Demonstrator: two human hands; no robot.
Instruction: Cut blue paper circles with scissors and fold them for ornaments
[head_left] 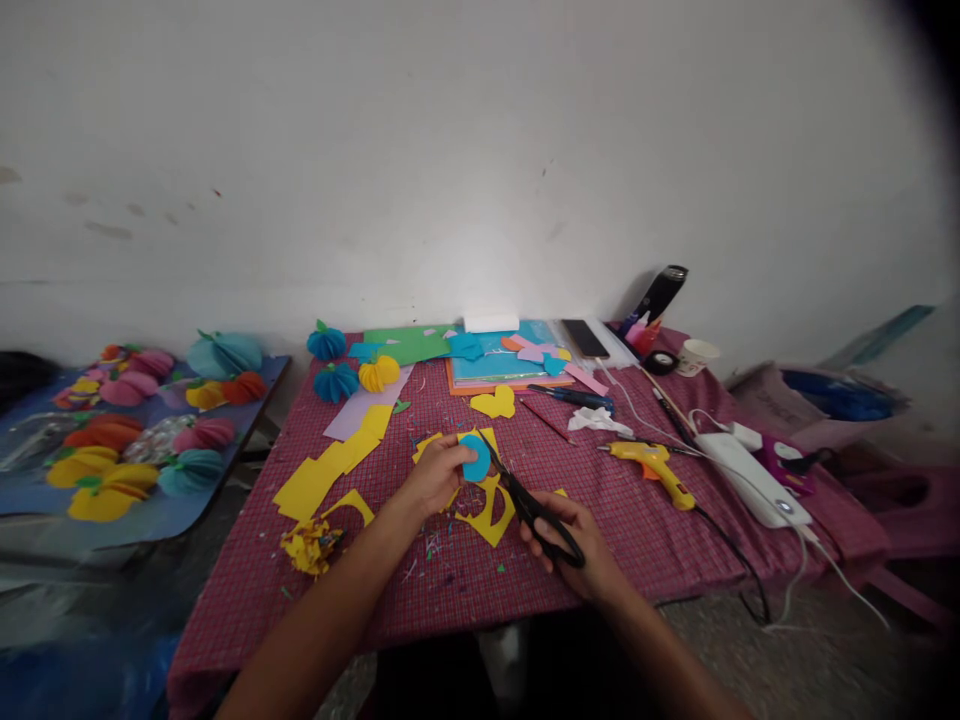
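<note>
My left hand (437, 474) pinches a round blue paper disc (475, 458) between thumb and fingers. Black-handled scissors (534, 508) are in my right hand (577, 545), with their blades up against the disc's right edge. Whether the blades are parted is hard to make out. Beneath both hands lie yellow paper offcuts (495, 512) with curved cut-outs. A yellow heart-like paper piece (493, 402) rests just beyond the disc.
A yellow glue gun (654, 470) and a white power strip (752, 480) with cables lie on the right. Folded-paper pumpkins (335, 382) stand at the back left. More paper pumpkins (105, 482) cover a blue side table (169, 515). A dark phone (585, 338) lies by the wall.
</note>
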